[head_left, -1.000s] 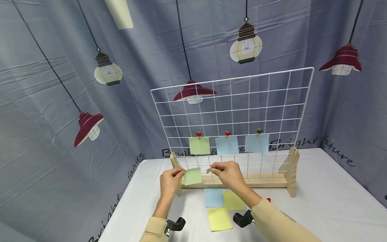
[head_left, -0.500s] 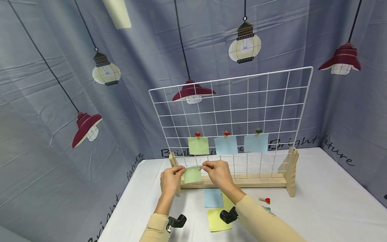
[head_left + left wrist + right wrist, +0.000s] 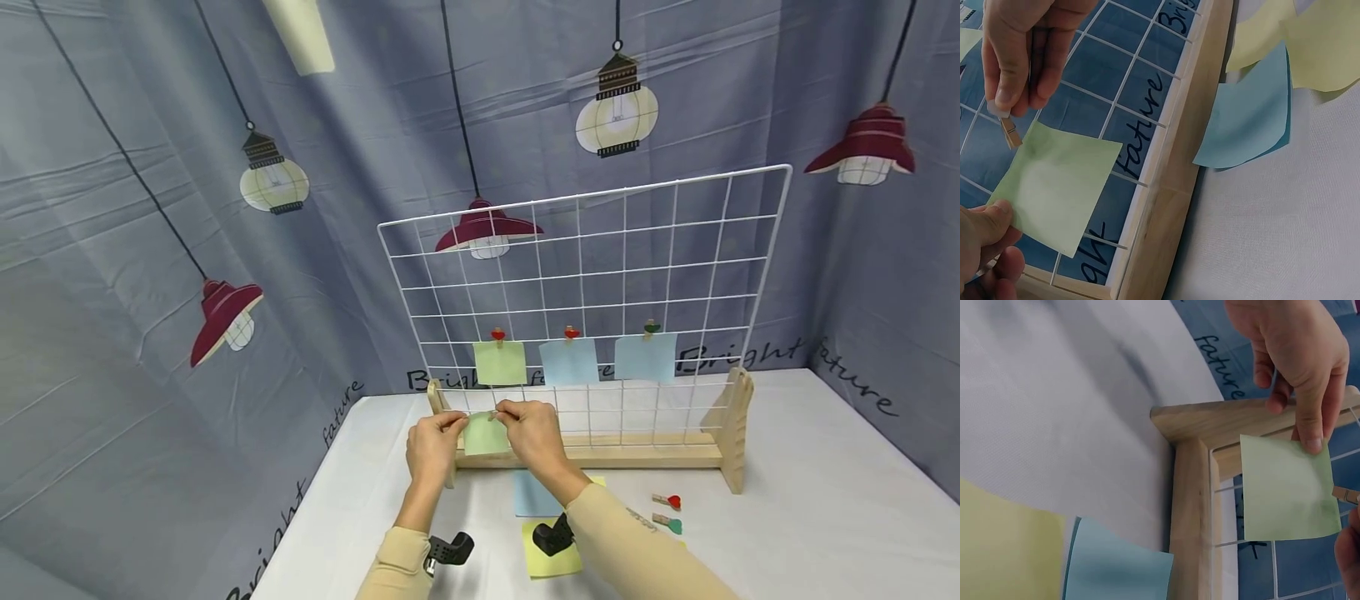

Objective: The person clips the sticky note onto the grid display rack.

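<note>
My left hand (image 3: pixel 431 450) pinches a light green sticky note (image 3: pixel 483 435) by its left upper corner, in front of the lower left of a white wire grid (image 3: pixel 585 197). Between thumb and fingers my right hand (image 3: pixel 534 433) pinches a small wooden clothespin (image 3: pixel 1011 132), its tip right at the note's upper edge. The clothespin's back end is mostly covered by the fingers. On the grid above, a green note (image 3: pixel 500 363) and two blue notes, left (image 3: pixel 569 362) and right (image 3: pixel 646 358), hang from heart-topped clothespins.
A wooden stand (image 3: pixel 645 456) carries the grid. On the white table in front lie a blue pad (image 3: pixel 1244 119) and yellow notes (image 3: pixel 553 562), partly behind the right arm. Two loose clothespins, red-hearted (image 3: pixel 666 502) and green-hearted (image 3: pixel 667 523), lie farther right.
My right hand has moved left with the clothespin, from a gap beside the green note to its upper edge. The left hand keeps the note nearly in place.
</note>
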`<state>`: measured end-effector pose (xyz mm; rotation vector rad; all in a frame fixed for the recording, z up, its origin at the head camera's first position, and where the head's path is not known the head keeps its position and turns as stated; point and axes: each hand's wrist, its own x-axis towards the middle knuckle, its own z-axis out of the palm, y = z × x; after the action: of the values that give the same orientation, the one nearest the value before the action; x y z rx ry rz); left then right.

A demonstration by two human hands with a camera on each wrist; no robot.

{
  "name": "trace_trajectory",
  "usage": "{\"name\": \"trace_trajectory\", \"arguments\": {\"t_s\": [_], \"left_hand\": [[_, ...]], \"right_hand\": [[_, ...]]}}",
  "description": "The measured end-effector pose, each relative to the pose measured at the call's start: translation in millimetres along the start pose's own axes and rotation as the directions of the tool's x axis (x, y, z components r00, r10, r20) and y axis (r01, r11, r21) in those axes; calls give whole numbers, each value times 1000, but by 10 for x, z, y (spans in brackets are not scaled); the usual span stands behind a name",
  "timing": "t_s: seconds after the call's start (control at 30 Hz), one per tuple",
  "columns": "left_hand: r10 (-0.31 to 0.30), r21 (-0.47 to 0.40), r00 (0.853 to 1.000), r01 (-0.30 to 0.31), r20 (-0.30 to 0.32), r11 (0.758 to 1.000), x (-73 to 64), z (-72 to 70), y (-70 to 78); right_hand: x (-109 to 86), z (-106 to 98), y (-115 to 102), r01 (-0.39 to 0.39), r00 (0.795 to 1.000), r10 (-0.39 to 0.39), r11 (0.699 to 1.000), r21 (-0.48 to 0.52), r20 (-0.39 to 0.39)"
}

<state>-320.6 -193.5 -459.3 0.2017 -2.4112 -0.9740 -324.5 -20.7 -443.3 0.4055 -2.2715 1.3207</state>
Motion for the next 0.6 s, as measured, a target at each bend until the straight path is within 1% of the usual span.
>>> {"name": "trace_trajectory", "arguments": {"t_s": [0.1, 0.37, 0.47, 0.6], "left_hand": [[3, 8, 1000, -3, -4, 1000, -5, 16, 5], [3, 12, 1000, -3, -16, 1000, -10, 23, -2], [7, 13, 1000, -7, -21, 1000, -10, 25, 0], [3, 6, 1000, -3, -24, 1000, -9, 42, -2]], "right_hand": [[11, 24, 10, 22, 1000, -22, 999, -26, -14], [55, 74, 27, 128, 991, -133, 984, -122, -28], [73, 87, 15, 139, 990, -143, 979, -151, -13], [89, 102, -7, 123, 992, -120, 973, -198, 26]]}}
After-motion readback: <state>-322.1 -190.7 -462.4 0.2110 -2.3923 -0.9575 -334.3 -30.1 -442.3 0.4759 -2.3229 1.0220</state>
